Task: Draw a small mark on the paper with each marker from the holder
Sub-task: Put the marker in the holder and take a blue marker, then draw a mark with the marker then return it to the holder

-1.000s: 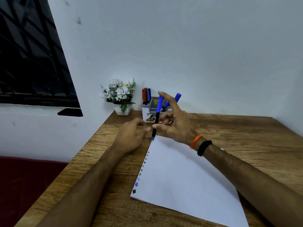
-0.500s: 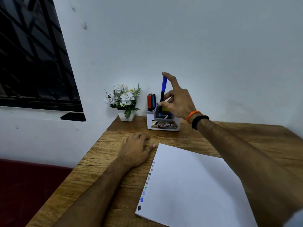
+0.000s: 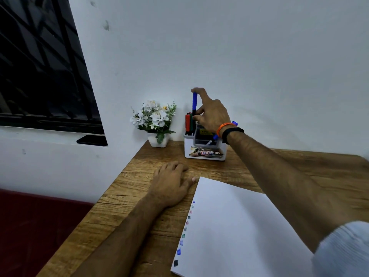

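Note:
My right hand [image 3: 211, 113] holds a blue marker [image 3: 194, 102] upright over the left end of the white holder [image 3: 205, 150], the index finger on the marker's top and other fingers around its dark lower part. Red and green markers [image 3: 188, 122] stand in the holder's left compartment, and another blue marker [image 3: 214, 136] leans in the right part, half hidden by my wrist. My left hand [image 3: 171, 182] rests flat on the desk beside the top left corner of the white paper [image 3: 239, 226]. Several small coloured marks [image 3: 184, 230] run down the paper's left edge.
A small white pot of artificial flowers [image 3: 154, 120] stands left of the holder against the wall. The wooden desk [image 3: 123, 208] ends at its left edge, with a dark red surface [image 3: 34, 226] below. A dark window [image 3: 40, 62] fills the upper left.
My right hand carried the blue marker from above the paper back to the holder and then leftwards over its left compartment. My left hand settled flat on the desk.

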Demonstrator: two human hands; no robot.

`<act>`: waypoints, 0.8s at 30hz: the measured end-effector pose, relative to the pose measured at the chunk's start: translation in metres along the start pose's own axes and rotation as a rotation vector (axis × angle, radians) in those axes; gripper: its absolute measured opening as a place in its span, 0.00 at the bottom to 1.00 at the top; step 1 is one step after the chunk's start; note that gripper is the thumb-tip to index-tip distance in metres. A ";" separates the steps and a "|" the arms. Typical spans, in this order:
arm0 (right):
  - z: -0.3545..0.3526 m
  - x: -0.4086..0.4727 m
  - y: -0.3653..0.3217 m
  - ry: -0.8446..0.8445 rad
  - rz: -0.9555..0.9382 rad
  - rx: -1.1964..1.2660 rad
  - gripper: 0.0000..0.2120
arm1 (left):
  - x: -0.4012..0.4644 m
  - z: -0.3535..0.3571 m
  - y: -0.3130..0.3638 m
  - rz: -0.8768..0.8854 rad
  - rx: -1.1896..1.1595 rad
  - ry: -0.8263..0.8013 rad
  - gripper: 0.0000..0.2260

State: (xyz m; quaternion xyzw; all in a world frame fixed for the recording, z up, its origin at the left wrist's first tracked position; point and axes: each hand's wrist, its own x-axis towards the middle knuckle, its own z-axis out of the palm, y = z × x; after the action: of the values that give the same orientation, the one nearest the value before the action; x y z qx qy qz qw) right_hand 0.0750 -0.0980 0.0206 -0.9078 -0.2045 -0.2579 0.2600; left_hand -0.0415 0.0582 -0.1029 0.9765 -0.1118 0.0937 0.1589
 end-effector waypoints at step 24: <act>-0.030 -0.015 0.008 -0.172 -0.051 -0.097 0.16 | -0.001 -0.002 0.002 -0.010 0.001 -0.008 0.24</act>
State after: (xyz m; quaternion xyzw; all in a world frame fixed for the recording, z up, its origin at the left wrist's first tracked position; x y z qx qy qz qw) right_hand 0.0561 -0.1251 0.0309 -0.9326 -0.2364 -0.1951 0.1906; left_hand -0.0432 0.0567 -0.1009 0.9774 -0.1077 0.0889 0.1585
